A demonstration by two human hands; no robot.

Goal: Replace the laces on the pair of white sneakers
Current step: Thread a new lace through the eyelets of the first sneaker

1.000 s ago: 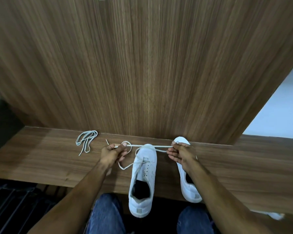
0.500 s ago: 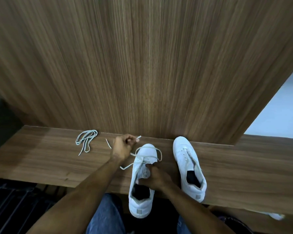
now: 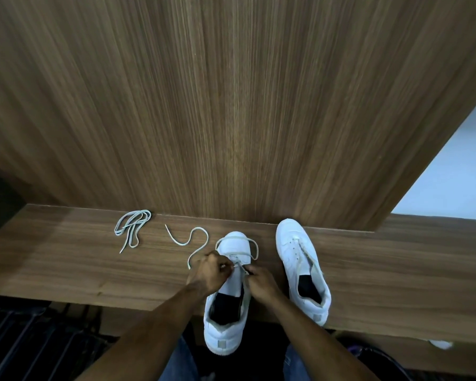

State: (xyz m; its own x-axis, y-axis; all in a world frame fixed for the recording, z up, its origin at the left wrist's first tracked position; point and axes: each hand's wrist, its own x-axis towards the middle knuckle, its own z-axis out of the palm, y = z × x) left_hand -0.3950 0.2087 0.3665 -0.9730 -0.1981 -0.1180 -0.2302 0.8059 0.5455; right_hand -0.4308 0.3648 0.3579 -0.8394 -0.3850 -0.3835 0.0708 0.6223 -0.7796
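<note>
Near sneaker [image 3: 227,312] lies toe-away at the worktop [image 3: 66,259] edge so both hands reach its eyelets: left hand [image 3: 210,272] and right hand [image 3: 261,281], fingers curled, pinch the lace [image 3: 195,244]; its free end trails leftward.

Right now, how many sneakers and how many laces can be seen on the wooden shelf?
White sneakers: 2, one being laced, one beside it.
Laces: 3, a loose bundle, one in the laced sneaker, one in the other.
Total: 5

Two white sneakers [image 3: 302,268] stand toes-away; bundled lace [image 3: 131,231] lies left.
</note>
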